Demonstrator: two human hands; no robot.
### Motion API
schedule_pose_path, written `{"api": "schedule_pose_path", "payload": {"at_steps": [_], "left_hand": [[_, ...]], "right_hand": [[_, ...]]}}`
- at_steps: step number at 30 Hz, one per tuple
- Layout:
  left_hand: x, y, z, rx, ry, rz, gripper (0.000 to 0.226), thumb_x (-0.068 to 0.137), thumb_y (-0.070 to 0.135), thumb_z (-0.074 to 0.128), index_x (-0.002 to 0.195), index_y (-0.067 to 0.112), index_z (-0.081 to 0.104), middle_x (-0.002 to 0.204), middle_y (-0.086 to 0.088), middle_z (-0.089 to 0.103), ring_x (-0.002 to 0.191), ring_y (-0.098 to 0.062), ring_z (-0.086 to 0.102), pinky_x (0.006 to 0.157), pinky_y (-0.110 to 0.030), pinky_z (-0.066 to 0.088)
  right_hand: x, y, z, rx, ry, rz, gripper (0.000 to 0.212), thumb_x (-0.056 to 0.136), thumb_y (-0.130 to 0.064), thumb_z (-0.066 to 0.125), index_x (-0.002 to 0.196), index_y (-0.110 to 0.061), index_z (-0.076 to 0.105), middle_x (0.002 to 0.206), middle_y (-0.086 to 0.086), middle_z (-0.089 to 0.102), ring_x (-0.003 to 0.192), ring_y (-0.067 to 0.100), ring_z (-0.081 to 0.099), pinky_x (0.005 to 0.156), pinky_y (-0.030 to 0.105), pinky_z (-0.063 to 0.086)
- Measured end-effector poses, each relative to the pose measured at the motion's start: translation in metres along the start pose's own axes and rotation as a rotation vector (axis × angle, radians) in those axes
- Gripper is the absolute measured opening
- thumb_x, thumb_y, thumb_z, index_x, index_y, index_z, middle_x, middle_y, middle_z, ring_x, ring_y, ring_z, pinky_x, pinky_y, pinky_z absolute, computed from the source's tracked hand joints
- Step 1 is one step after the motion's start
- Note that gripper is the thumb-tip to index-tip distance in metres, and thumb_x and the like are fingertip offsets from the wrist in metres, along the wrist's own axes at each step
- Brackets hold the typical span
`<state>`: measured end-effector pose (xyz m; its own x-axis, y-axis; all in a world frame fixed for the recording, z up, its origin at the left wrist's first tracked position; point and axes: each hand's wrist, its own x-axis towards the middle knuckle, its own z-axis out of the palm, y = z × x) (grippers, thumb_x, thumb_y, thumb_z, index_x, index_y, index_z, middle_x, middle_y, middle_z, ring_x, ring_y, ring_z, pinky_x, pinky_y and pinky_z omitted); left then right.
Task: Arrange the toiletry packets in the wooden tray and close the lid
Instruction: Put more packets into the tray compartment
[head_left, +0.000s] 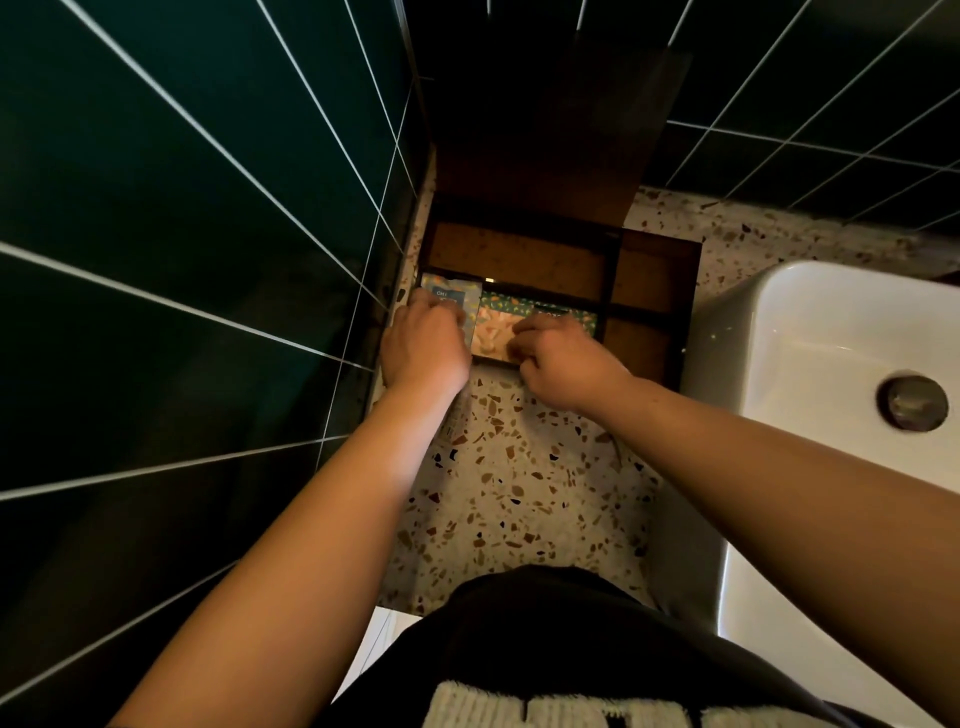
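A dark wooden tray (652, 291) with dividers sits on the terrazzo counter against the tiled corner, its lid (540, 140) standing up behind it. In the front left compartment lies a blue-grey packet (452, 296), and my left hand (423, 348) rests on it with curled fingers. Beside it lies a green and orange patterned packet (498, 325); my right hand (558, 358) presses its fingers on that packet's near edge. The back and right compartments show bare wood.
Dark green tiled walls (182, 234) close in the left and back. A white sink (831, 395) with a metal drain stands right of the tray. Terrazzo counter (519, 493) stretches between the tray and my body.
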<state>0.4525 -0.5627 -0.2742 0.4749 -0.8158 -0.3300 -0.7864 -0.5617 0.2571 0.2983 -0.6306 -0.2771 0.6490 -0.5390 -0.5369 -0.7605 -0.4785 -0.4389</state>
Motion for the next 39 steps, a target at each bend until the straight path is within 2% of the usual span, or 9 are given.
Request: {"api": "schedule_pose_path", "payload": {"at_steps": [5,9,16,18,21,24,27,31,39], "left_hand": [[-0.004,-0.006,0.006,-0.034,-0.003,0.015,0.039,0.094,0.014,0.064,0.13,0.026,0.063,0.139,-0.004,0.05,0.125,-0.029,0.05,0.099,-0.046,0.046],[-0.006,-0.006,0.004,-0.04,0.009,0.03,0.036,0.095,0.015,0.061,0.129,0.026,0.064,0.139,-0.005,0.052,0.126,-0.031,0.048,0.1,-0.047,0.046],[-0.038,-0.019,0.006,-0.295,0.19,0.038,0.01,0.095,0.018,0.058,0.104,0.019,0.063,0.109,-0.003,0.06,0.1,-0.025,0.058,0.081,-0.043,0.053],[-0.051,-0.026,0.014,-0.348,0.164,0.013,0.006,0.095,0.019,0.06,0.101,0.019,0.061,0.104,0.001,0.057,0.093,-0.022,0.059,0.075,-0.041,0.054],[-0.069,-0.037,0.031,-0.359,0.084,-0.027,0.017,0.094,0.025,0.064,0.111,0.021,0.06,0.108,0.004,0.055,0.096,-0.019,0.06,0.074,-0.035,0.05],[-0.079,-0.042,0.046,-0.32,0.012,-0.057,0.033,0.093,0.03,0.066,0.124,0.02,0.057,0.122,-0.002,0.056,0.108,-0.023,0.057,0.085,-0.042,0.052],[-0.083,-0.041,0.053,-0.307,0.007,-0.066,0.038,0.092,0.028,0.069,0.127,0.019,0.055,0.128,-0.004,0.054,0.115,-0.025,0.054,0.092,-0.045,0.05],[-0.08,-0.038,0.053,-0.307,-0.002,-0.052,0.032,0.093,0.025,0.069,0.122,0.018,0.059,0.124,-0.004,0.055,0.112,-0.026,0.056,0.092,-0.047,0.051],[-0.078,-0.038,0.052,-0.274,-0.044,-0.03,0.021,0.093,0.018,0.067,0.114,0.016,0.063,0.115,-0.004,0.06,0.107,-0.025,0.058,0.089,-0.047,0.052]], "right_hand": [[-0.004,0.001,-0.002,0.006,0.003,-0.011,0.039,0.094,-0.021,0.045,0.129,-0.019,0.063,0.15,0.005,0.046,0.135,0.032,0.04,0.111,0.048,0.036],[-0.015,-0.003,-0.005,0.038,0.107,-0.035,0.039,0.093,-0.018,0.047,0.129,-0.016,0.064,0.144,0.007,0.053,0.131,0.029,0.047,0.107,0.045,0.042],[-0.063,0.001,0.004,0.214,0.326,0.02,0.029,0.094,-0.015,0.053,0.119,-0.016,0.066,0.122,0.006,0.063,0.112,0.023,0.058,0.091,0.033,0.048],[-0.08,0.005,0.013,0.24,0.322,0.054,0.027,0.094,-0.016,0.054,0.117,-0.018,0.066,0.118,0.004,0.064,0.106,0.02,0.061,0.087,0.034,0.053],[-0.101,0.013,0.034,0.233,0.276,0.13,0.026,0.094,-0.018,0.056,0.118,-0.019,0.065,0.119,0.003,0.064,0.102,0.019,0.062,0.084,0.032,0.052],[-0.115,0.021,0.053,0.158,0.258,0.248,0.033,0.092,-0.017,0.058,0.125,-0.014,0.061,0.13,0.007,0.056,0.118,0.025,0.053,0.095,0.037,0.048],[-0.119,0.026,0.063,0.07,0.212,0.366,0.05,0.091,-0.015,0.057,0.14,-0.012,0.048,0.147,0.012,0.04,0.135,0.032,0.036,0.11,0.046,0.038],[-0.111,0.026,0.065,0.041,0.176,0.449,0.059,0.09,-0.006,0.054,0.145,-0.013,0.036,0.152,0.017,0.032,0.138,0.039,0.032,0.11,0.052,0.038],[-0.095,0.033,0.061,-0.034,0.184,0.484,0.044,0.094,0.002,0.049,0.136,-0.008,0.041,0.138,0.023,0.041,0.115,0.041,0.054,0.093,0.049,0.052]]}}
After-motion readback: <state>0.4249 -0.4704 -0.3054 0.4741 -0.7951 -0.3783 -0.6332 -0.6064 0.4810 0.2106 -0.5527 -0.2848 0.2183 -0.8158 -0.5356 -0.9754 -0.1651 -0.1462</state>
